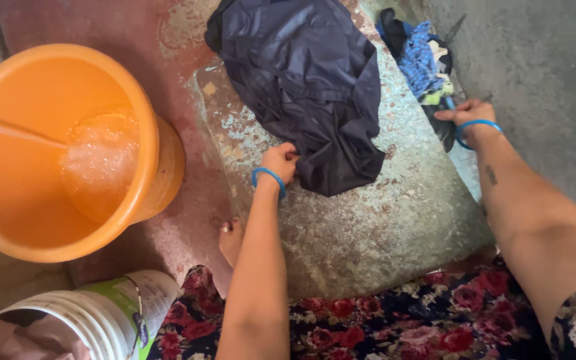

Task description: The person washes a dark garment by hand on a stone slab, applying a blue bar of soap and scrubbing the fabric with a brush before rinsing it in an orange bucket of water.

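while left hand (280, 162) pinches one dark garment (305, 80), right hand (465, 112) — fingers curled — grips one blue pile (421, 63).

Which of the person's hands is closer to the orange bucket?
The left hand. It grips the edge of the dark garment on the stone slab, just right of the orange bucket. The right hand reaches the blue clothes pile, far across.

A single labelled package shows: a round white plastic tub (95, 313) with a ribbed rim and a green-and-white label (125, 303), tipped on its side low and well left of the left hand (279, 162), below the left forearm's elbow side.
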Demonstrator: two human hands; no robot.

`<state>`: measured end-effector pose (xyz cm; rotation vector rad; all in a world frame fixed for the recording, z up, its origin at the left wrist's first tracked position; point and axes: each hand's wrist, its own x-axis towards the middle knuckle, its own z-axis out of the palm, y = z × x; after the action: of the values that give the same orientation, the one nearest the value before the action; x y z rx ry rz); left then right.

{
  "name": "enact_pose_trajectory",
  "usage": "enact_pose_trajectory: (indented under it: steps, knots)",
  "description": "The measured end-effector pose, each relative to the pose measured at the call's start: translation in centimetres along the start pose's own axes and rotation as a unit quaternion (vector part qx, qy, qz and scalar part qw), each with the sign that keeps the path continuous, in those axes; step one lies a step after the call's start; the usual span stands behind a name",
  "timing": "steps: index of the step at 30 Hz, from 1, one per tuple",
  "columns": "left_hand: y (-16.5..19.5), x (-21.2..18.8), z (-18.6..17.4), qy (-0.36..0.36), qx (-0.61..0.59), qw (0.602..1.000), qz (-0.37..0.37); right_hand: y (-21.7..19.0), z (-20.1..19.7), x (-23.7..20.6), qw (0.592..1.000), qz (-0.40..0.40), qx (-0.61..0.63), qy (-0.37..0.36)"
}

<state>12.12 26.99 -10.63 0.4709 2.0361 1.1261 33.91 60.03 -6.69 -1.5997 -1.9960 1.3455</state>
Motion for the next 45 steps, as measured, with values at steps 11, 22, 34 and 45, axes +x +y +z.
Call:
enact_pose_trajectory:
  steps: [11,22,34,45]
  knots:
    - [1.0,-1.1,0.5,0.103,0.138,0.983,0.069,-2.7,0.9,-0.8,0.936,-0.157,-0.24,0.205]
    - [-0.3,-0.4,0.6,0.189,0.253,0.948,0.035,-11.4,14.2,-12.6,0.722,-0.567,-0.374,-0.134]
    - [0.0,-4.5,-9.6,-0.333,-0.337,0.881,0.014,-9.5,10.7,-5.9,0.844,-0.404,-0.35,-0.051]
    - [-1.5,-2.6,-2.4,0.148,0.395,0.895,-0.149,-11.0,8.5,-4.1,0.924,-0.306,0.197,-0.119]
